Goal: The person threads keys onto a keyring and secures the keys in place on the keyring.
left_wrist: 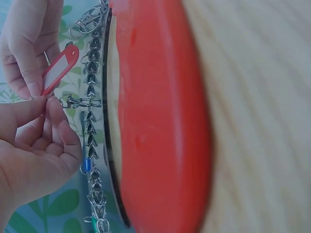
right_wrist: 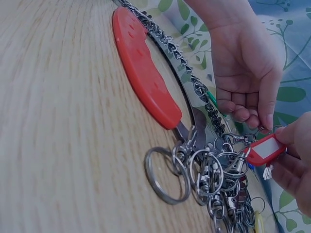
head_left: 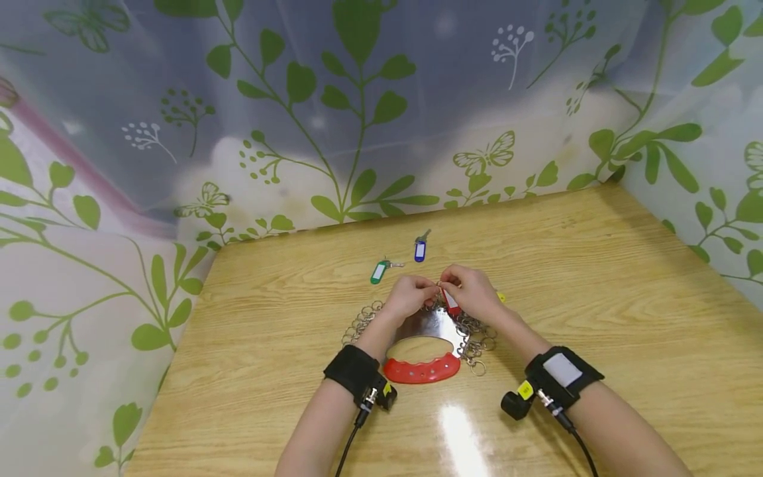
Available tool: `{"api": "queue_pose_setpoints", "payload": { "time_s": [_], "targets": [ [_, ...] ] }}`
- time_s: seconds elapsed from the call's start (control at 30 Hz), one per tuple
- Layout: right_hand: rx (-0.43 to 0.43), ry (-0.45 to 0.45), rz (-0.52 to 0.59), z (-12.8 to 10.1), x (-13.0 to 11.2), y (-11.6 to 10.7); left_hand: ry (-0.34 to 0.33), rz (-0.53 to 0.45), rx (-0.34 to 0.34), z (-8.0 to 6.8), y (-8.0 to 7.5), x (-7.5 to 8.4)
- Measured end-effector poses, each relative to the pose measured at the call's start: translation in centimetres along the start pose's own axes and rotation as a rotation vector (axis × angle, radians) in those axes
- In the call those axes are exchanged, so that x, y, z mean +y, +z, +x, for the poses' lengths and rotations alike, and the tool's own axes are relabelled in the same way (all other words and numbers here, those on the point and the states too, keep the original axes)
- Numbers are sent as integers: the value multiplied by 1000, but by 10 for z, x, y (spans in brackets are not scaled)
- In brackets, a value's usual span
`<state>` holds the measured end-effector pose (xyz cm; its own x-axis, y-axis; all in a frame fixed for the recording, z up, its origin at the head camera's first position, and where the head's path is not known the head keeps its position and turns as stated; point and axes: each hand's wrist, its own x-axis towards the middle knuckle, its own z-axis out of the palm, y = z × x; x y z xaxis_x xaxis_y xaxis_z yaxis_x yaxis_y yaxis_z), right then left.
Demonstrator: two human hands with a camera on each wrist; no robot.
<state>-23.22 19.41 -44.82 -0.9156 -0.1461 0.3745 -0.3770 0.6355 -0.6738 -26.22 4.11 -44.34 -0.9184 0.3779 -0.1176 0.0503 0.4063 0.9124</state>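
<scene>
Wooden tabletop (head_left: 596,278), pale grain, glossy, glare streak near the front edge. Hemmed in on three sides by a translucent curtain (head_left: 357,99) printed with green leaves and butterflies.

Centre of the table: a key organiser (head_left: 422,368) with a red curved handle and shiny metal plate, lying flat, fringed with a row of snap hooks (right_wrist: 194,90) and split rings (right_wrist: 167,174).

Left hand (head_left: 410,296) over the far edge of the plate, fingers curled, thumb and forefinger pinching a small metal clasp (left_wrist: 73,101) on the hook row. Right hand (head_left: 473,291) right beside it, fingertips nearly meeting the left, pinching a red key tag (right_wrist: 265,150) with a white label window; tag raised just above the hooks, close against the clasp. Whether tag and clasp are already joined: cannot tell.

Further back on the wood, well apart from the hands: a green key tag (head_left: 378,271) with its key, and a blue key tag (head_left: 420,250) just right of it. Peeking out behind the right hand, a sliver of yellow tag (head_left: 501,297). Black wrist straps with cables on both forearms.
</scene>
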Motion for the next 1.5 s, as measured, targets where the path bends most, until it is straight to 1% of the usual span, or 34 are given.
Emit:
{"api": "queue_pose_setpoints", "payload": {
  "time_s": [0.17,0.27,0.43,0.7,0.9,1.17,1.27,1.4,1.5],
  "targets": [
    [-12,-5,-8,0,-1,0,-24,-25,-6,1,-1,0],
    [-11,3,-15,0,0,0,-10,-22,-26,1,-1,0],
    [-5,25,-15,0,2,0,13,11,-53,1,-2,0],
    [-2,13,-18,0,2,0,20,14,-33,2,0,-3],
    [1,22,-16,-1,3,2,14,10,-23,1,-1,-2],
    [-4,12,-18,-2,1,2,5,-15,-1,0,-1,-2],
    [-9,26,-18,-2,2,2,4,-26,3,1,-1,-3],
    [-8,64,-7,-1,3,1,13,7,-23,2,0,-4],
    [-6,73,4,-1,2,1,20,41,-33,2,-1,-4]
  ]
}}
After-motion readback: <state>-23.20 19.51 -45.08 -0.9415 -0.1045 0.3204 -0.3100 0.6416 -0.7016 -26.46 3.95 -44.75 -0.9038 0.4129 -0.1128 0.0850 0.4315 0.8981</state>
